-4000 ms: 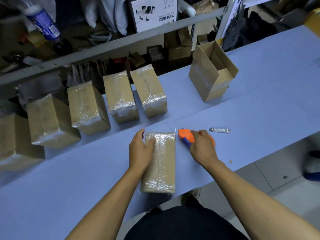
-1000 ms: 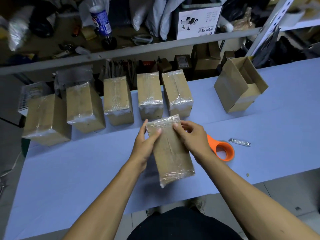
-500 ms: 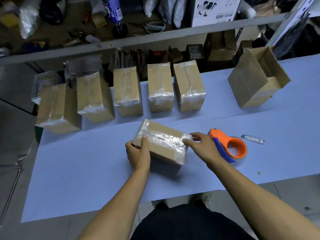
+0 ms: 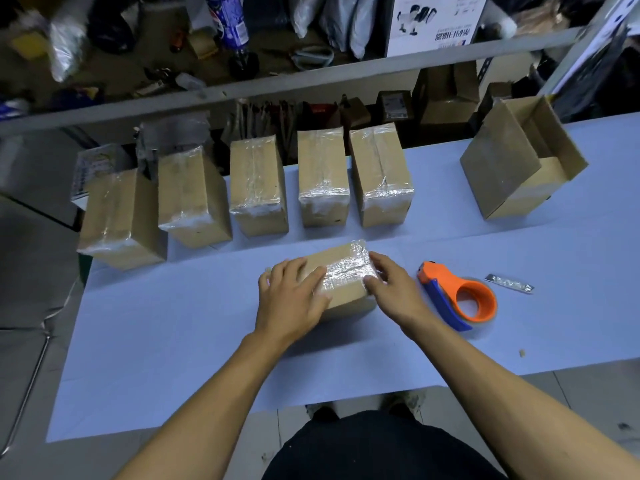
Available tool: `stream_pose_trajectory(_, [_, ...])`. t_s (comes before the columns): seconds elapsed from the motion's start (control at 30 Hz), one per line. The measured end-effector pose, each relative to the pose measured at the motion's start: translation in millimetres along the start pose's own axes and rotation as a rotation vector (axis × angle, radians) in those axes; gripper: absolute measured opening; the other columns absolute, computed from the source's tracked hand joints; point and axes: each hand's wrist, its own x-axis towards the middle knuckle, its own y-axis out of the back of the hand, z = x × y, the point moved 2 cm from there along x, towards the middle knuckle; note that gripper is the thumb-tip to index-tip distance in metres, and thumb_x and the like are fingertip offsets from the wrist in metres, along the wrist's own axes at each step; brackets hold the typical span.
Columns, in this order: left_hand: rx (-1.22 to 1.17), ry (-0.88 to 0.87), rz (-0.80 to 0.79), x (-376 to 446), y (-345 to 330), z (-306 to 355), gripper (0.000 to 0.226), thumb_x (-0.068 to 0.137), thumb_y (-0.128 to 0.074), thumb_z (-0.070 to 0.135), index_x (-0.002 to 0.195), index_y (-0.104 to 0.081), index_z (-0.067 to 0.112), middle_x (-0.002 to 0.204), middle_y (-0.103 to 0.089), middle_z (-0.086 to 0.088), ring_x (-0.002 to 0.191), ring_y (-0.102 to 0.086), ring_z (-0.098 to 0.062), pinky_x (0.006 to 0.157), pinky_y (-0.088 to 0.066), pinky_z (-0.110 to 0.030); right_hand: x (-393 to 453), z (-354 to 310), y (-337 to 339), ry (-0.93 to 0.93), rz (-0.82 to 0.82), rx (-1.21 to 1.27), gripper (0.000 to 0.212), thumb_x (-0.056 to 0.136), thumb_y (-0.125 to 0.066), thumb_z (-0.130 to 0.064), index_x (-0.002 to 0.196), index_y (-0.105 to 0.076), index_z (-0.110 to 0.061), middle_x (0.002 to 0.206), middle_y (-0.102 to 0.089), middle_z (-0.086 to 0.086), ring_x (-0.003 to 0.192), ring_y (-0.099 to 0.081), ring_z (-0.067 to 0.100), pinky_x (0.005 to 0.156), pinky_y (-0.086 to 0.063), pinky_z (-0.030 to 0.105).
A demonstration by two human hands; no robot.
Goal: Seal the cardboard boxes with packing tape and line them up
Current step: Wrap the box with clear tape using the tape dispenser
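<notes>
- Your left hand [image 4: 294,299] lies flat on the near-left part of the taped box [image 4: 341,275], fingers straight and pressing down on its top.
- Your right hand [image 4: 391,289] rests against the box's right end, fingers relaxed and spread over the shiny tape there; it grips nothing.
- The box lies on its side on the blue table [image 4: 173,341], directly between your two hands, turned a little askew.
- Just right of your right hand sits the orange tape dispenser [image 4: 460,299], apart from your fingers.
- Beyond that, farther right, lies a small silver strip [image 4: 509,283].
- Past your hands, along the far edge, stand five sealed boxes [image 4: 258,188] in a row, side by side.
- Far right of that row, beyond your right hand, an open box [image 4: 519,161] stands with flaps up.
</notes>
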Motion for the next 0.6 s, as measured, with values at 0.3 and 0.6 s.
stream_pose_trajectory(0.3, [0.07,-0.2,-0.245,13,-14,30,0.065,0.089,-0.012,0.058,0.151,-0.026,0.044,0.166,-0.006,0.004,0.151,-0.007,-0.03,0.115,-0.015,-0.057,9,38,69,-0.166,0.271,-0.529,0.04,0.093,-0.059,-0.024,0.127,-0.054,-0.004,0.12,-0.058,0.023,0.111,-0.056,0.04,0.087,-0.043,0.039])
stream_pose_trajectory(0.6, [-0.001,0.013,-0.165,0,-25,65,0.064,0.091,-0.035,0.068,0.15,-0.02,0.05,0.162,-0.005,0.006,0.124,-0.029,-0.028,0.087,-0.047,-0.037,2,81,86,-0.255,0.197,-0.781,0.056,0.08,-0.06,-0.001,0.131,-0.038,-0.004,0.118,-0.05,0.026,0.094,-0.058,0.042,0.061,-0.035,0.035])
